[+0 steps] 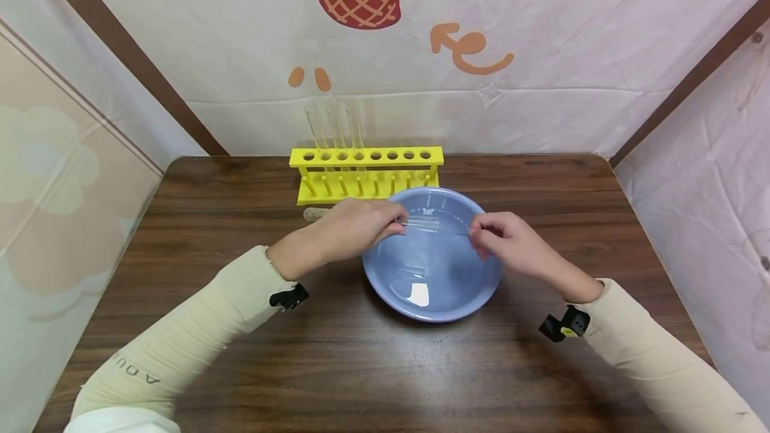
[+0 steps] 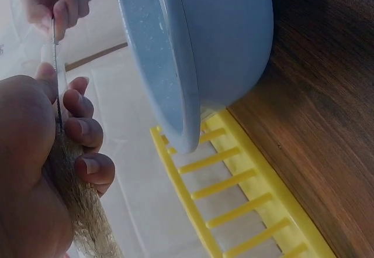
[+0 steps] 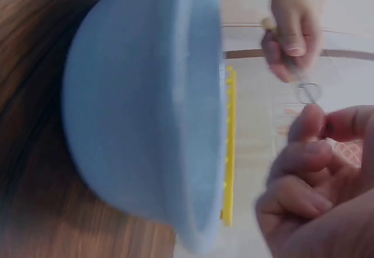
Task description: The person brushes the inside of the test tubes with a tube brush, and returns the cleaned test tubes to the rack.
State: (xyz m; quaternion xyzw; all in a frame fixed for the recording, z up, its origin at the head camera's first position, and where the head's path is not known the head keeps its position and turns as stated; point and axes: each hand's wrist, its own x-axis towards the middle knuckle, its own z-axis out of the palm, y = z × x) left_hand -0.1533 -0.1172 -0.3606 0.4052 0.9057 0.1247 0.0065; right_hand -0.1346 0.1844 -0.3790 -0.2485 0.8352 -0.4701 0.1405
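Over the blue basin [image 1: 385, 279], my left hand [image 1: 361, 226] grips a clear glass test tube [image 1: 424, 222]. The tube lies nearly level, its closed end out to the left and its mouth toward my right hand [image 1: 505, 239]. Pale bristles of a test tube brush [image 2: 82, 199] fill the tube's far end inside my left palm. A thin twisted wire runs from the bristles out through the mouth. Thumb and fingers of my right hand pinch that wire's end just inside the basin's right rim; its tip is hidden by them.
Behind the basin stands a yellow test tube rack [image 1: 367, 156] with several holes and pegs. Three clear test tubes [image 1: 355, 129] stand in its left part. Water lies in the basin, with a faint clear object [image 1: 414, 272] in it. A printed cloth hangs behind the wooden table [image 1: 240, 353].
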